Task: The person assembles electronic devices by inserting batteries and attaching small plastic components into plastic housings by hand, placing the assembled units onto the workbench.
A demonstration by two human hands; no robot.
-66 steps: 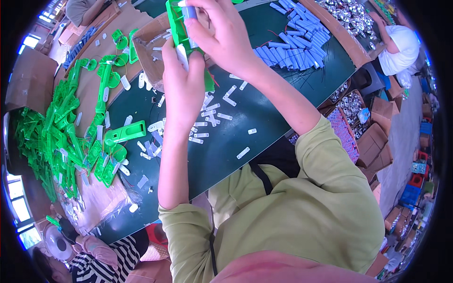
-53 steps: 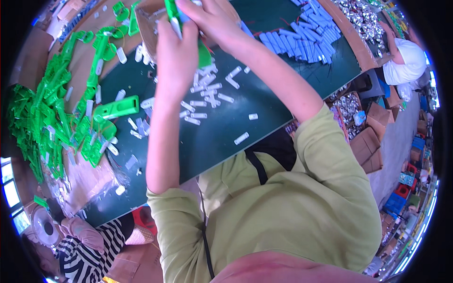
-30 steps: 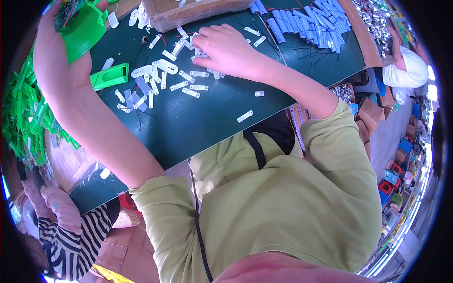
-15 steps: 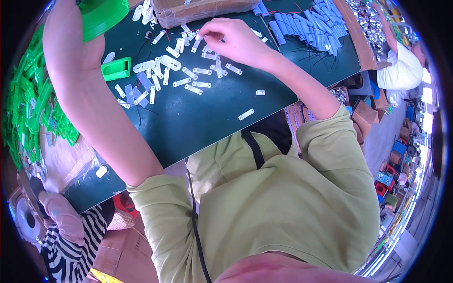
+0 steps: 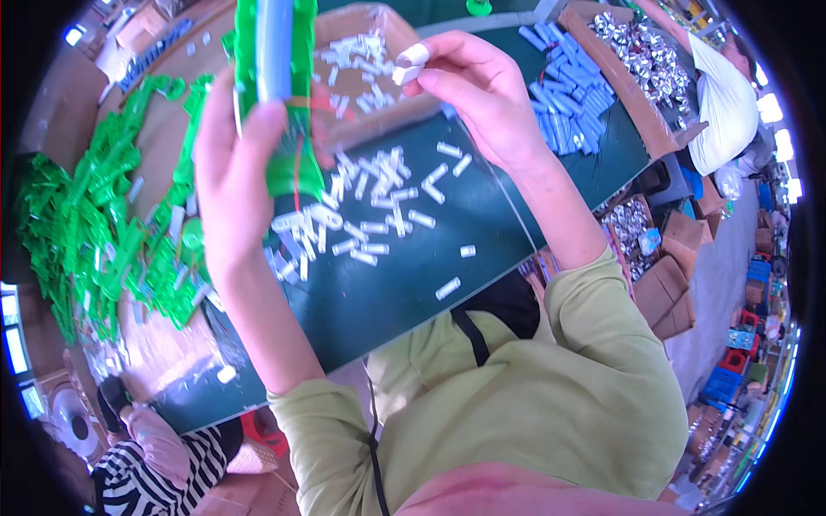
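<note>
Gripping green plastic housing (image 5: 303,60) in left hand (image 5: 231,176), thumb clamped on top, fingers wrapped beneath. Long axis: roughly straight away from the body, leaning slightly left at the far end, cut off by the view's upper edge; open side up, rounded near end toward the body. Lying lengthwise inside, just beyond the left thumb: blue cylindrical cell (image 5: 274,47). Red wire (image 5: 298,172) at the near end.

Pinching small white plastic piece (image 5: 406,75) between thumb and forefinger of right hand (image 5: 482,99), apart from the housing; cannot tell its pointing.

Compared with half a second ago: lifted right hand off the scatter, swung housing in from far left. Read as pick-up done, both parts brought near, not joined.

Below right hand: white plastic strips (image 5: 422,218) scattered on bench (image 5: 387,292). Between and beyond both hands: cardboard box (image 5: 387,123) with more small white pieces. Left of left hand: heap of green plastic parts (image 5: 95,224). Beyond right hand: pile of blue cells (image 5: 564,107), then shiny metal cups (image 5: 645,60).
</note>
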